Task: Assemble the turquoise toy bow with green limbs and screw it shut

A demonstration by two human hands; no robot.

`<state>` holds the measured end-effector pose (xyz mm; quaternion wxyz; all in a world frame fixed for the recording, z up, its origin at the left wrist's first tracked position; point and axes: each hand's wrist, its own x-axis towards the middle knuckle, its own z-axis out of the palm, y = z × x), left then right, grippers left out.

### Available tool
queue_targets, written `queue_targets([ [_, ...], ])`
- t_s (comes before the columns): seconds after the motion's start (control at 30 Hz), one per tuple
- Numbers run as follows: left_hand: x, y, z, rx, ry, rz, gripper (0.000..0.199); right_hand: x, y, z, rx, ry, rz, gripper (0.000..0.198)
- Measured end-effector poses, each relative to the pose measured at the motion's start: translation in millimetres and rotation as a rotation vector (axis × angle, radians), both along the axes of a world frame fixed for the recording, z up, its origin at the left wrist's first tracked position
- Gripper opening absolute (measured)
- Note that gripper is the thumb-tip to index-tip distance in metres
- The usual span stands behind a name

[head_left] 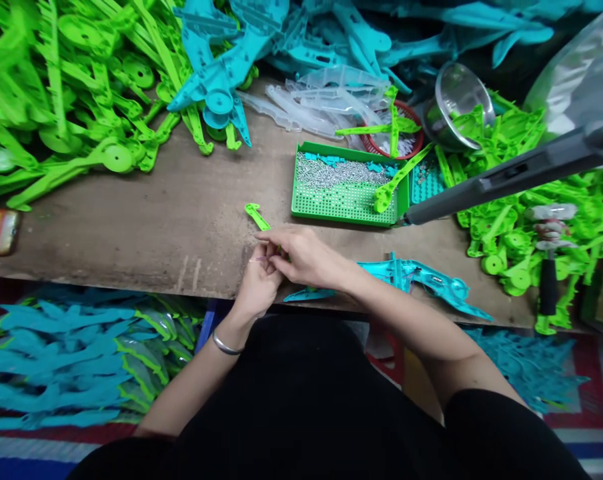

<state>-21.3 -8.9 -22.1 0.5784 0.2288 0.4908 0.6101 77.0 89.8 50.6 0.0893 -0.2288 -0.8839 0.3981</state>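
A narrow lime-green plastic part with a hooked end pokes out beyond my fingers, just above the table's front edge. My left hand is closed around its near end. Over it, my right hand is closed too, thumb and forefinger pinching at the same part, with a bit of green showing between them. Whether a smaller piece is also between the fingers is hidden. Beneath and beside my right forearm lies a blue plastic shell half, its hollow inside facing up.
Ahead stands a green perforated tray of small screws, a green part across its corner. A grey power-screwdriver-like tool juts in from the right. Green part heaps rise left, more right, near a metal bowl and hammer.
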Motion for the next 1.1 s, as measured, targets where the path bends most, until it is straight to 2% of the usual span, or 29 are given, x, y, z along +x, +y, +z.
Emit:
queue_targets([
  [0.13, 0, 1, 4.3, -0.006, -0.133, 0.012, 0.056, 3, 14, 1, -0.069, -0.004, -0.1, 0.036],
  [0.33, -1, 6, 12.4, -0.099, -0.206, 0.082, 0.029, 11, 23, -2, -0.157, -0.007, -0.258, 0.009],
  [0.4, -1, 7, 13.5, -0.101, -0.202, 0.098, 0.031, 12, 22, -2, -0.152, -0.02, -0.278, 0.009],
  [0.5, 0, 7, 14.4, -0.093, -0.195, 0.097, 0.045, 11, 19, -2, -0.105, -0.038, -0.309, 0.014],
  [0.6, 2, 9, 13.3, -0.072, -0.137, 0.101, 0.054, 11, 17, -3, -0.039, -0.044, -0.306, 0.015],
  [0.7, 5, 13, 9.9, -0.047, -0.072, 0.146, 0.052, 10, 16, -4, -0.007, -0.048, -0.296, 0.014],
  [0.93, 9, 18, 4.1, -0.057, -0.093, 0.175, 0.046, 13, 19, 1, -0.106, -0.024, -0.278, 0.011],
  [1.1, 9, 16, 6.4, -0.045, -0.093, 0.179, 0.048, 12, 23, 3, -0.063, -0.078, -0.218, 0.012],
])
